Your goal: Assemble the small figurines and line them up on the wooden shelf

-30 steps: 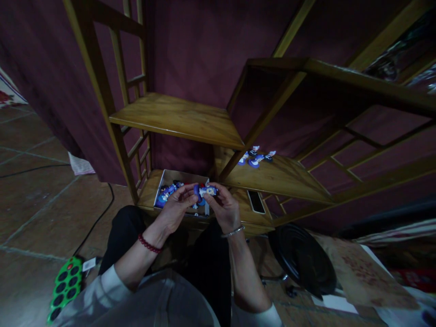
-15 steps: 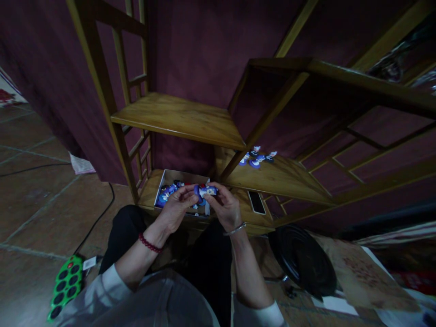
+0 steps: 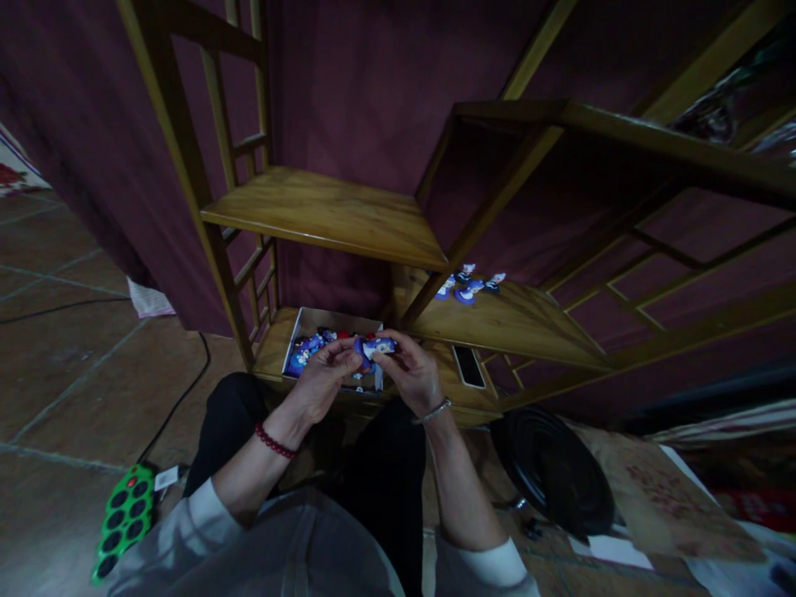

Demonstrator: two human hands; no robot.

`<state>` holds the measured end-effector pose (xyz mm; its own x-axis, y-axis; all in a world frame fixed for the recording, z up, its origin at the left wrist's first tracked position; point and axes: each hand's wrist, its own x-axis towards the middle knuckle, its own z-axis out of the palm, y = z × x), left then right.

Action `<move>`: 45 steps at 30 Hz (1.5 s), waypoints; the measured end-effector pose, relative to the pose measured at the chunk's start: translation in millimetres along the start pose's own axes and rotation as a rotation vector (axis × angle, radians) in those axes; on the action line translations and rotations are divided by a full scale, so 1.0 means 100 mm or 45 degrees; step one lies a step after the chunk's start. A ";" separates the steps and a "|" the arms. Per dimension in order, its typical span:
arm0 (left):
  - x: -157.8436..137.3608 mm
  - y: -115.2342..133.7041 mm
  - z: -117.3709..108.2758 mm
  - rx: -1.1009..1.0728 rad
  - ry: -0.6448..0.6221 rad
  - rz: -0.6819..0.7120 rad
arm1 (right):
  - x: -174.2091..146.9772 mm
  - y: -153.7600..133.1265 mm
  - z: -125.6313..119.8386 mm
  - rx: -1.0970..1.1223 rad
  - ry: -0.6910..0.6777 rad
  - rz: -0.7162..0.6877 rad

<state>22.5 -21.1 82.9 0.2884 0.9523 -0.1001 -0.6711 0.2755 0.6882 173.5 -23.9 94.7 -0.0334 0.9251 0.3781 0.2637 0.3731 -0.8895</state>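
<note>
Between my two hands is a small purple, white and blue figurine (image 3: 376,347), lying on its side above the box. My left hand (image 3: 324,375) pinches its purple base end between thumb and fingers. The fingers of my right hand (image 3: 415,377) close on its other end, the head. Below and behind sits a white open cardboard box (image 3: 339,319) with several blue, purple and red figurines (image 3: 303,352) in it; my hands hide part of the contents. Several similar figurines (image 3: 470,290) stand on the shelf to the right.
The wooden shelf unit (image 3: 329,211) has a raised board over the box and slanting posts. A phone (image 3: 468,366) lies on the lower board. A green power strip (image 3: 126,518) with a cable rests on the tiled floor at left; a round black object (image 3: 550,473) is at right.
Both hands keep hold of the figurine in nearly the same place, with only a slight turn of it. My right forearm has shifted a little to the right.
</note>
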 end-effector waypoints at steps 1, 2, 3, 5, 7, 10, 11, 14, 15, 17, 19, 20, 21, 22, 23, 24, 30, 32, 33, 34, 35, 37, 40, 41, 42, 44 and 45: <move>0.00 0.00 0.00 -0.002 -0.004 -0.003 | 0.00 0.00 0.00 -0.010 -0.008 -0.003; 0.00 0.00 -0.01 -0.005 -0.004 -0.006 | 0.01 0.01 0.00 -0.022 -0.015 -0.006; 0.00 0.00 -0.01 -0.009 -0.002 -0.010 | 0.01 0.01 0.00 -0.038 -0.022 -0.010; 0.00 0.01 -0.01 -0.021 0.003 -0.016 | 0.01 0.01 -0.01 -0.072 -0.033 -0.018; -0.01 0.01 0.00 -0.035 0.000 -0.017 | 0.01 0.00 -0.02 -0.100 -0.045 -0.027; -0.01 0.01 0.01 -0.056 0.005 -0.020 | 0.03 -0.05 -0.03 -0.122 -0.062 -0.036; -0.01 0.02 0.02 -0.061 0.007 -0.020 | 0.03 -0.07 -0.04 -0.129 -0.072 -0.037; -0.02 0.02 0.03 -0.068 -0.003 -0.015 | 0.05 -0.13 -0.05 -0.160 -0.089 -0.031; -0.02 0.02 0.03 -0.068 -0.006 -0.010 | 0.06 -0.15 -0.05 -0.171 -0.089 -0.029; -0.02 0.01 0.03 -0.067 -0.007 -0.001 | 0.06 -0.17 -0.05 -0.189 -0.080 -0.029; -0.01 0.01 0.03 -0.064 -0.009 0.005 | 0.06 -0.17 -0.05 -0.198 -0.075 -0.026; -0.01 0.01 0.03 -0.062 -0.012 0.007 | 0.06 -0.17 -0.05 -0.201 -0.072 -0.024; -0.01 0.00 0.03 -0.056 -0.019 0.007 | 0.06 -0.17 -0.05 -0.205 -0.072 -0.025; -0.01 0.00 0.03 -0.048 -0.026 0.007 | 0.06 -0.17 -0.05 -0.210 -0.073 -0.026; -0.02 0.00 0.03 -0.043 -0.030 0.009 | 0.07 -0.17 -0.05 -0.215 -0.077 -0.029; -0.02 0.01 0.03 -0.039 -0.031 0.011 | 0.07 -0.18 -0.06 -0.223 -0.082 -0.035; -0.04 0.01 0.03 -0.053 0.001 -0.015 | 0.08 -0.26 -0.08 -0.268 -0.115 -0.062; -0.04 0.00 0.03 -0.061 0.000 -0.027 | 0.08 -0.27 -0.09 -0.274 -0.129 -0.071; -0.05 0.00 0.03 -0.066 0.000 -0.029 | 0.08 -0.28 -0.09 -0.279 -0.132 -0.075; -0.05 0.00 0.03 -0.070 0.000 -0.028 | 0.08 -0.28 -0.09 -0.285 -0.132 -0.080; -0.05 0.00 0.04 -0.074 0.000 -0.026 | 0.08 -0.28 -0.10 -0.291 -0.132 -0.082; -0.05 0.00 0.05 -0.078 -0.001 -0.026 | 0.08 -0.28 -0.11 -0.301 -0.135 -0.083; -0.04 0.00 0.07 -0.072 -0.016 -0.035 | 0.07 -0.26 -0.13 -0.301 -0.143 -0.084; -0.04 0.00 0.07 -0.068 -0.022 -0.038 | 0.07 -0.26 -0.14 -0.301 -0.142 -0.084; -0.04 -0.01 0.07 -0.066 -0.030 -0.039 | 0.07 -0.25 -0.14 -0.302 -0.141 -0.083; -0.04 -0.02 0.06 -0.065 -0.046 -0.040 | 0.06 -0.24 -0.15 -0.309 -0.142 -0.077; -0.04 -0.02 0.06 -0.067 -0.050 -0.038 | 0.06 -0.24 -0.15 -0.312 -0.144 -0.070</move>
<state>27.0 -26.5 86.0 0.3349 0.9378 -0.0910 -0.6966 0.3115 0.6462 181.6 -28.1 122.3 -0.1577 0.9111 0.3809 0.4833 0.4076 -0.7748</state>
